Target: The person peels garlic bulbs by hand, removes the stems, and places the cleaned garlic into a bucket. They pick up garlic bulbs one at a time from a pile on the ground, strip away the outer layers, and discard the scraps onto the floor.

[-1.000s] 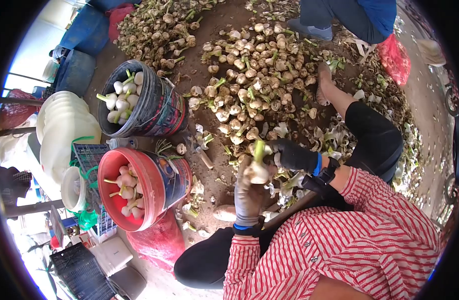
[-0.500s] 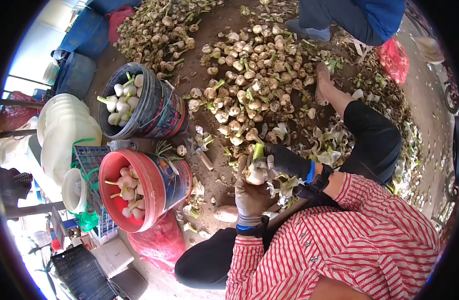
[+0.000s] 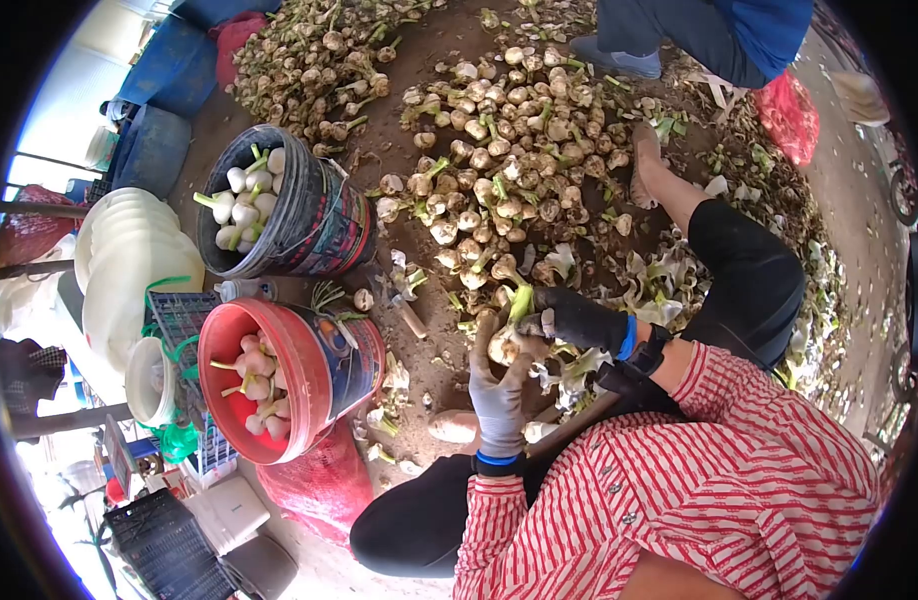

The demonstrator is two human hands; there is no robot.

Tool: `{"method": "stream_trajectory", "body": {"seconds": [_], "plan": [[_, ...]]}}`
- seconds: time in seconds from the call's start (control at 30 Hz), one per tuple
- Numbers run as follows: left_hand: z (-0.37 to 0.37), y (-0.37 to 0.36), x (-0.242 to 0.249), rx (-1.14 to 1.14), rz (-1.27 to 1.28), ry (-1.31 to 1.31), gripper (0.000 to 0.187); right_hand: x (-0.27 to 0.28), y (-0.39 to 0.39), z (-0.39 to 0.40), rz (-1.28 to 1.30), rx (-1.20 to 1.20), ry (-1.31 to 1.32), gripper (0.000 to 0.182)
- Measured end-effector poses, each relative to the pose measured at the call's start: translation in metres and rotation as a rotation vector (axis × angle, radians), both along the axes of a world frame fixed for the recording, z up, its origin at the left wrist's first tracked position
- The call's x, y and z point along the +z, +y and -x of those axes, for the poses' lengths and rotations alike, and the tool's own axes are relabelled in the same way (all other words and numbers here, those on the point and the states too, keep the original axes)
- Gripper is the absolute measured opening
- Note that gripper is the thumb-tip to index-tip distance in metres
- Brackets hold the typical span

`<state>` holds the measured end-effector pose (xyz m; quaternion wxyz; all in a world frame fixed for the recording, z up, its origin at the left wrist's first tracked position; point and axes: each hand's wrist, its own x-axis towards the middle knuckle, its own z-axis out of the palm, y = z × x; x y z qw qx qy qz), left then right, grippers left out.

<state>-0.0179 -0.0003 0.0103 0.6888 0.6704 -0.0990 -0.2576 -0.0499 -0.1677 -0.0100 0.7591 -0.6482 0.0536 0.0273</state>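
Red bucket (image 3: pixel 301 390): smooth plastic, faint sheen. Black bucket (image 3: pixel 319 225): plastic, scuffed rim. Red sack (image 3: pixel 331 490): woven plastic, wrinkled. Heaped garlic bulbs (image 3: pixel 527 125): rough, papery, soil-stained. Left glove (image 3: pixel 499 398): matt fabric. Right glove (image 3: pixel 587 318): likewise. Striped shirt (image 3: pixel 669 470): matt cloth.

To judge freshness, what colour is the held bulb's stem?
Light green; the stem shows best in the head view.

a farm-produce work area — garlic bulbs (image 3: pixel 519 125) lie heaped on a bare brown floor (image 3: pixel 384 130) at top centre, peelings (image 3: pixel 661 285) strewn towards the right. a dark bucket (image 3: pixel 324 225) and a red bucket (image 3: pixel 301 395) of pale bulbs (image 3: pixel 257 365) stand left of centre — blue barrels (image 3: pixel 157 148) stand at upper left, a black crate (image 3: pixel 164 545) at lower left.
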Motion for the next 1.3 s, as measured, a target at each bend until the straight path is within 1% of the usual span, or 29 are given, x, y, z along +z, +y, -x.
{"method": "stream_trajectory", "body": {"seconds": [0.07,0.1,0.13,0.2,0.23,0.27,0.33,0.37,0.43,0.47,0.53,0.57,0.6,0.63,0.67,0.73,0.77,0.83,0.87,0.9,0.93,0.97,1.03,1.1,1.13,1.17,1.2,1.27,1.3], "plan": [[0.001,-0.001,0.011,-0.008,0.387,0.389,0.068,-0.006,-0.002,0.004,0.013,0.008,-0.066,0.019],[-0.001,-0.002,0.006,-0.015,0.556,0.427,0.063,-0.019,-0.003,0.006,0.192,0.002,-0.011,0.019],[-0.002,0.001,-0.004,-0.015,0.555,0.427,0.063,-0.030,-0.003,0.007,0.370,-0.002,0.045,0.020],[-0.003,0.009,-0.016,0.044,0.727,0.843,0.058,-0.037,0.005,0.005,0.319,-0.045,0.009,0.021],[-0.001,0.007,-0.016,0.053,0.708,0.796,0.052,-0.036,0.008,0.004,0.271,-0.088,-0.027,0.021],[0.000,0.004,-0.016,0.053,0.708,0.795,0.052,-0.034,0.012,0.006,0.271,-0.087,-0.027,0.021],[0.001,0.001,-0.017,0.168,0.576,0.838,0.054,-0.011,0.018,0.010,0.218,-0.281,0.017,0.027],[-0.002,0.003,-0.019,0.169,0.577,0.839,0.054,-0.014,0.016,0.007,0.218,-0.281,0.017,0.027],[-0.009,0.010,-0.022,-0.044,0.662,0.992,0.054,-0.023,0.012,0.003,0.806,-0.312,-0.478,0.036],[-0.008,0.009,-0.021,-0.044,0.663,0.991,0.054,-0.025,0.013,0.001,0.807,-0.312,-0.479,0.036],[-0.006,0.003,-0.015,-0.010,0.496,0.839,0.057,-0.024,0.020,-0.003,0.603,-0.381,-0.391,0.041],[-0.006,0.004,-0.021,0.030,0.354,0.805,0.055,-0.021,0.021,0.000,0.603,-0.377,-0.392,0.041],[-0.005,0.003,-0.017,0.033,0.356,0.806,0.055,-0.011,0.021,0.005,0.596,-0.332,-0.236,0.038],[-0.004,0.001,-0.008,0.037,0.173,0.526,0.054,-0.004,0.021,0.009,0.586,-0.290,-0.078,0.035],[-0.004,0.000,-0.003,0.039,-0.008,0.245,0.053,-0.001,0.019,0.010,0.585,-0.291,-0.076,0.035],[-0.008,0.008,-0.007,0.016,-0.004,0.286,0.054,0.002,0.011,0.008,0.314,-0.169,0.188,0.029],[-0.009,0.009,-0.007,0.003,0.043,0.342,0.054,-0.012,0.006,0.008,0.237,-0.177,0.046,0.024],[-0.013,0.011,-0.014,-0.025,0.192,0.461,0.053,-0.035,0.003,0.012,0.174,-0.182,0.067,0.024],[-0.013,0.014,-0.021,-0.025,0.194,0.460,0.053,-0.027,0.002,0.010,0.109,-0.189,0.095,0.025],[-0.013,0.018,-0.027,-0.047,0.281,0.589,0.051,0.001,-0.002,0.015,-0.096,-0.191,0.191,0.017],[-0.012,0.020,-0.032,-0.069,0.370,0.716,0.050,-0.005,-0.004,0.016,-0.096,-0.192,0.193,0.017],[-0.008,0.017,-0.024,-0.040,0.434,0.745,0.048,-0.016,-0.008,0.017,-0.123,-0.157,0.161,0.018],[-0.005,0.012,-0.030,-0.002,0.435,0.718,0.047,-0.023,-0.007,0.015,-0.151,-0.124,0.129,0.020],[-0.007,0.007,-0.027,0.032,0.437,0.693,0.046,-0.024,0.001,0.009,0.240,-0.092,0.064,0.035],[-0.008,0.004,-0.018,-0.010,0.350,0.601,0.045,-0.021,0.007,0.009,0.240,-0.095,0.066,0.035],[-0.008,0.001,-0.010,-0.052,0.266,0.506,0.044,-0.016,0.012,0.009,0.069,-0.159,0.091,0.032],[-0.007,-0.001,-0.004,-0.054,0.266,0.506,0.044,-0.009,0.014,0.010,-0.102,-0.221,0.113,0.030],[-0.003,-0.001,0.003,-0.040,0.120,0.427,0.042,-0.004,0.009,0.009,-0.119,-0.148,0.177,0.033],[-0.005,0.000,-0.003,-0.051,0.125,0.447,0.046,-0.009,0.008,0.009,0.027,-0.121,0.152,0.033]]}}
